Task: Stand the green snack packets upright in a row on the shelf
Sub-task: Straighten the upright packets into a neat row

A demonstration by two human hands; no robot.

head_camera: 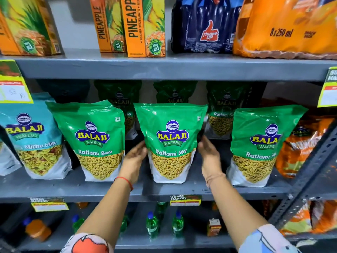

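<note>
Head view. Three green packets stand upright in a front row on the grey shelf [200, 187]: left packet [96, 139], middle packet [171, 141], right packet [260, 145], each apart from its neighbour. More green packets [118, 95] stand behind them, in shadow.

Left hand [134, 161] lies open, palm against the middle packet's left edge, fingers reaching behind it. Right hand [209, 156] is open at the packet's right edge, fingertips blurred; contact there cannot be confirmed. Neither hand is closed around the packet.

A blue packet [34, 139] stands left of the row, an orange packet [299, 147] at the right end. Juice cartons [131, 26] occupy the shelf above.
</note>
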